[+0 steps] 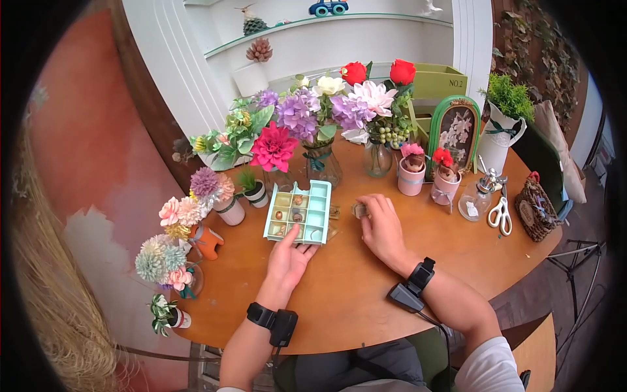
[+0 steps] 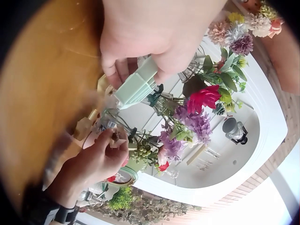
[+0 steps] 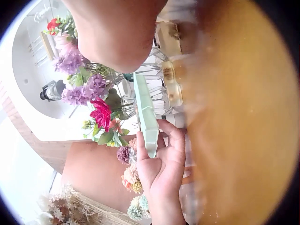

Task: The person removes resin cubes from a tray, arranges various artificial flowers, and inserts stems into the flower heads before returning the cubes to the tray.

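Observation:
My left hand (image 1: 288,260) holds a mint-green compartment tray (image 1: 319,193), thumb over its near edge and fingers underneath. Small brown, rounded pieces (image 1: 279,214) sit in several of its left and middle compartments; the right column looks bare. To the right of the tray, my right hand (image 1: 385,230) pinches a small clear, boxlike piece with something brown in it (image 2: 116,137); its exact kind I cannot tell. In the right wrist view, the tray (image 3: 146,115) is seen edge-on, raised above the table, and the right hand's fingertips are out of sight.
Small clear boxes with brown contents (image 3: 172,83) lie on the wooden table (image 1: 346,300) behind the tray. Vases of artificial flowers (image 1: 297,111) line the back and left. Pink pots (image 1: 411,178), a glass bottle (image 1: 475,204), scissors (image 1: 501,215) and a woven basket (image 1: 537,210) stand or lie rightward.

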A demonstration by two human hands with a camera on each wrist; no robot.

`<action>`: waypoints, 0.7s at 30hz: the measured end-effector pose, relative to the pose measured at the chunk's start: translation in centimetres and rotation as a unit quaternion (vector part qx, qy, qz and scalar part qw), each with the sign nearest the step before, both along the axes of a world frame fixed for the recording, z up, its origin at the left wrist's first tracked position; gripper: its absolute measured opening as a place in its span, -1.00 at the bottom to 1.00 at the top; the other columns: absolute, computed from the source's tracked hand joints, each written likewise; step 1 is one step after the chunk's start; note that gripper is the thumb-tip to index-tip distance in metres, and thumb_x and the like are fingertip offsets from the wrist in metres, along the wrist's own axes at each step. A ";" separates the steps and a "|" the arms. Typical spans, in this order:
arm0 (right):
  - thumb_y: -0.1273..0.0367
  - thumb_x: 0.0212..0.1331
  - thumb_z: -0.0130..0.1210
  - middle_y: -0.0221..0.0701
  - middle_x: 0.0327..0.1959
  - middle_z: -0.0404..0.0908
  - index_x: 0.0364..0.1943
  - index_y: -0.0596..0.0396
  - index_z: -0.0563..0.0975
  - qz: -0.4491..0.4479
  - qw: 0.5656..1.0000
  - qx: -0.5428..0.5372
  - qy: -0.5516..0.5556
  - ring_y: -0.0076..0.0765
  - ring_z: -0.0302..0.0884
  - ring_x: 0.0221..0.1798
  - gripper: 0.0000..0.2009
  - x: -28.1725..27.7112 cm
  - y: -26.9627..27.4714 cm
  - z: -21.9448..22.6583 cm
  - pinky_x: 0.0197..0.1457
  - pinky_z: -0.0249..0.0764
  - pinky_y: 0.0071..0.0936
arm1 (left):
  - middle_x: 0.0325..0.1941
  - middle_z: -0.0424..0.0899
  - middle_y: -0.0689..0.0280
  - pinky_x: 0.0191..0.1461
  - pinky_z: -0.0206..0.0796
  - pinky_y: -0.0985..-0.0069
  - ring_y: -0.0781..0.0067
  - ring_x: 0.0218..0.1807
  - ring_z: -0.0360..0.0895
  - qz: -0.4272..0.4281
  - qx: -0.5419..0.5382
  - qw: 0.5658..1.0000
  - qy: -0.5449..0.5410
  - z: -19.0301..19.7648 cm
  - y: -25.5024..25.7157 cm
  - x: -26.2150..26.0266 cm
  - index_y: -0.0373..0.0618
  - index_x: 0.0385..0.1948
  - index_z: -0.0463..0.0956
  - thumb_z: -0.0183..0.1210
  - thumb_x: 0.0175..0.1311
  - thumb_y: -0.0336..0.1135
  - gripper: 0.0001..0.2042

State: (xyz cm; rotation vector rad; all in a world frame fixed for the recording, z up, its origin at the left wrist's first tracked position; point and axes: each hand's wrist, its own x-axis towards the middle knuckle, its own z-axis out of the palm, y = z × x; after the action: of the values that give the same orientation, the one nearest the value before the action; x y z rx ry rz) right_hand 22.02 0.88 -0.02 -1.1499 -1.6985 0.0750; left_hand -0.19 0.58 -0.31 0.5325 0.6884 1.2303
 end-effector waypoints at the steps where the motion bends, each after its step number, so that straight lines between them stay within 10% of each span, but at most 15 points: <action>1: 0.66 0.05 0.06 -0.19 -0.03 0.48 -0.01 0.17 0.49 -0.021 1.000 -0.012 -0.014 0.03 0.43 0.06 -0.65 0.1 0.2 -0.1 0.12 0.43 -0.20 | 0.32 0.39 0.23 0.46 0.19 0.11 0.19 0.34 0.35 -0.003 -0.005 1.000 -0.003 0.1 0.0 0.0 -0.05 0.34 0.20 0.08 0.46 -0.27 -0.53; 21: 0.42 0.13 0.28 -0.20 0.01 0.50 0.04 0.18 0.51 0.110 0.990 0.081 -0.039 -0.02 0.45 0.06 -0.63 -1.1 -1.4 1.3 0.11 0.44 -0.23 | 0.23 0.50 0.13 0.37 0.31 0.20 0.18 0.26 0.48 -0.046 0.072 0.995 0.045 0.6 -1.2 1.1 -0.30 0.24 0.30 0.09 0.22 -0.56 -0.51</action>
State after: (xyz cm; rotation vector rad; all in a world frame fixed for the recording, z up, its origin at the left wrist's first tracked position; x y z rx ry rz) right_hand 20.95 -0.47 1.29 -0.8527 -1.8598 0.0276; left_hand 0.90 -0.63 0.25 0.7355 0.6453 1.1801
